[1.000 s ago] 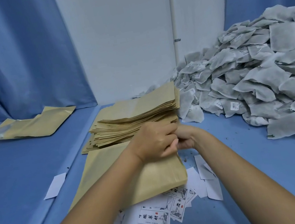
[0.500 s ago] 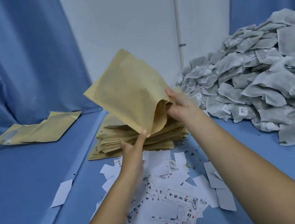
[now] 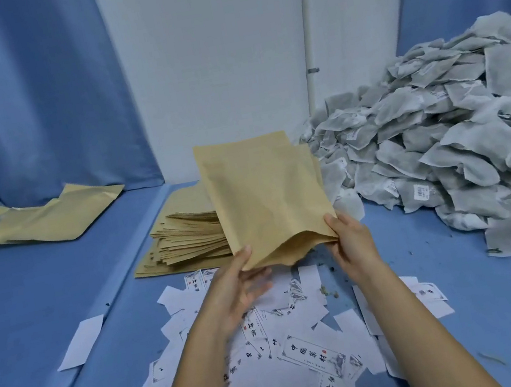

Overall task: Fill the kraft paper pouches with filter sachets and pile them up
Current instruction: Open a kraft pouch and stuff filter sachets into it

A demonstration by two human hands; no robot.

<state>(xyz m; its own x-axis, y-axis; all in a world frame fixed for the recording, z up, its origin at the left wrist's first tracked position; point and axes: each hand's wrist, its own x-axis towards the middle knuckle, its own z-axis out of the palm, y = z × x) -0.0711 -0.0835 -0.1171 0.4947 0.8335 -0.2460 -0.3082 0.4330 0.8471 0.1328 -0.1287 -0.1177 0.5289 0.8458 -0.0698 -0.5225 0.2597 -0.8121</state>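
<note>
pouch point(image 3: 265, 198) lifted off the stack point(image 3: 186, 236) a second ago; left hand point(image 3: 239, 284) and right hand point(image 3: 351, 241) pinch its mouth corners, seemingly spread open. sachets point(image 3: 443, 143) next.

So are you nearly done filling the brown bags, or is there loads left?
Not nearly. Done: only a few pouches lie piled at the far left, seemingly filled. In hand: the left hand and right hand hold one kraft pouch with its mouth spread open; I see no sachet in it. Left: a thick stack of flat pouches and a big heap of sachets.
</note>
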